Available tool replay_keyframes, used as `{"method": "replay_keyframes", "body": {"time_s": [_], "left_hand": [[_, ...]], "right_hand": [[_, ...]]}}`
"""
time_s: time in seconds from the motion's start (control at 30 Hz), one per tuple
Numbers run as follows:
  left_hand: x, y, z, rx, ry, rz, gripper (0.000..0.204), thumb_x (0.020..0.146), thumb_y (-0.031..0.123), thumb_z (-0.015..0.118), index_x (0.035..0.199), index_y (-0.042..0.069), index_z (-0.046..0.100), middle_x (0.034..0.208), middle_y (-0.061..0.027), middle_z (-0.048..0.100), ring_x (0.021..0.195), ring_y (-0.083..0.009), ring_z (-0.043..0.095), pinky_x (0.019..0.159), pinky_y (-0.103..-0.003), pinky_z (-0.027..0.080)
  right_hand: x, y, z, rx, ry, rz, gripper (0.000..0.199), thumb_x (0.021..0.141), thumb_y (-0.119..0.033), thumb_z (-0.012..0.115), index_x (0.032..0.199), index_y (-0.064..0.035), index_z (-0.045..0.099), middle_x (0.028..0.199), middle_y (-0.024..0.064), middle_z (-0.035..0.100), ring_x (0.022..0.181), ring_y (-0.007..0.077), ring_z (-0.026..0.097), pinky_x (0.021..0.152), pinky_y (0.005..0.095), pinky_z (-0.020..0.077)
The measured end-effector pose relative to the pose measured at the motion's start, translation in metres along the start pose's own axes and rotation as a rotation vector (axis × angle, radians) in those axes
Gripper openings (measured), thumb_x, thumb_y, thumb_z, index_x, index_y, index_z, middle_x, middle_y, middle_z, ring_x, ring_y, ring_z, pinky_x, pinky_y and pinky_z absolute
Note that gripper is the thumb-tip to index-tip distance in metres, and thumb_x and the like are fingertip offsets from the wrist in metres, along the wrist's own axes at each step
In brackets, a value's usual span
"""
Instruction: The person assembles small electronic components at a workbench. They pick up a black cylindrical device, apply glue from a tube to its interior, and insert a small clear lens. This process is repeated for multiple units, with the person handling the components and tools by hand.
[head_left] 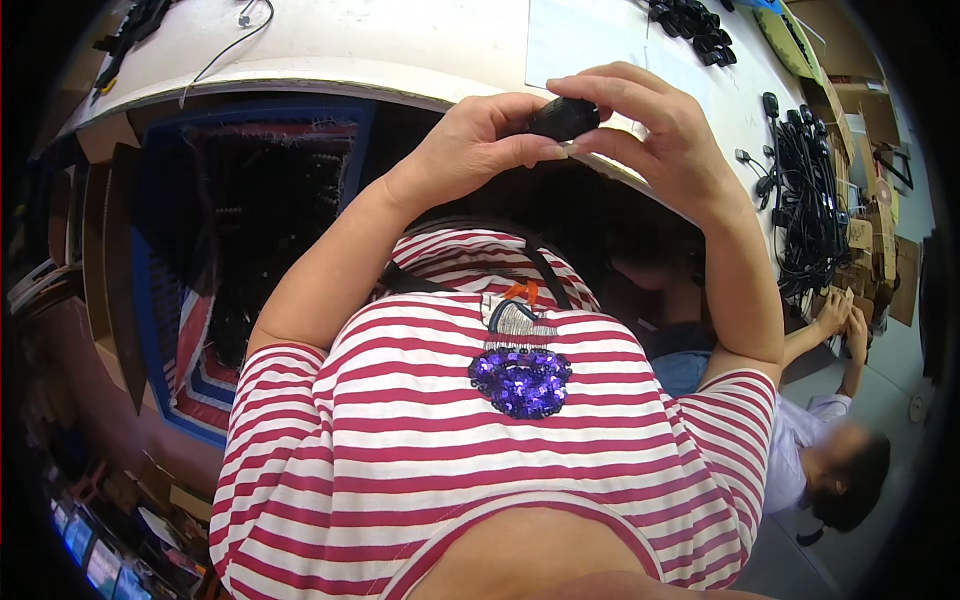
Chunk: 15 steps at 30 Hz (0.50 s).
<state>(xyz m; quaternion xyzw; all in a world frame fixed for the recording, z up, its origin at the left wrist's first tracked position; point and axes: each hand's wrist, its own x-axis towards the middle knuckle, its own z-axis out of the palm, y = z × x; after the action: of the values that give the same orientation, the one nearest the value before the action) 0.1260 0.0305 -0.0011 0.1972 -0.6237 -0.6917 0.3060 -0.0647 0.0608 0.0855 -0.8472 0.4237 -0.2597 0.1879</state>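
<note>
White worktable (400, 45) runs across the top of the view, a pale sheet (585, 45) lying on it; blue-rimmed crate (150, 290) below the table edge at left. Item in work: one small, rounded black piece (566, 121), raised between both hands at the table's near edge. Left hand (465, 142) closed on it, thumb and fingers pinching one end. Right hand (665, 125) half-curled, thumb and forefinger parted around the other end; whether it grips or only steadies cannot be told. Status, by judgement: this piece is mid-handling, not yet set down; no finished change to it can be made out. Loose black parts (700, 30) lie on the far side of the table, and a heap of black corded units (810, 215) lies at right. Which of these are done and which remain: undetermined.
</note>
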Motion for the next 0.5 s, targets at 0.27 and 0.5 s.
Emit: {"method": "replay_keyframes", "body": {"time_s": [0.27, 0.5], "left_hand": [[0.004, 0.008, 0.015, 0.151, 0.072, 0.076, 0.024, 0.080, 0.013, 0.065, 0.101, 0.004, 0.061, 0.080, -0.0017, 0.062, 0.072, -0.0083, 0.055, 0.065, -0.021, 0.044], [0.010, 0.007, 0.010, 0.083, -0.052, -0.006, 0.024, 0.078, 0.015, 0.067, 0.098, 0.003, 0.063, 0.076, -0.0012, 0.062, 0.070, -0.0080, 0.054, 0.064, -0.021, 0.044]], "right_hand": [[-0.013, -0.008, -0.003, -0.108, -0.019, 0.267, 0.041, 0.063, -0.022, 0.077, 0.098, -0.0058, 0.062, 0.077, 0.0076, 0.062, 0.056, 0.0149, 0.055, 0.053, 0.0246, 0.0446], [-0.018, -0.007, -0.011, -0.034, -0.067, 0.215, 0.041, 0.066, -0.020, 0.075, 0.101, -0.0050, 0.061, 0.079, 0.0066, 0.062, 0.058, 0.0136, 0.055, 0.054, 0.0245, 0.0442]]}}
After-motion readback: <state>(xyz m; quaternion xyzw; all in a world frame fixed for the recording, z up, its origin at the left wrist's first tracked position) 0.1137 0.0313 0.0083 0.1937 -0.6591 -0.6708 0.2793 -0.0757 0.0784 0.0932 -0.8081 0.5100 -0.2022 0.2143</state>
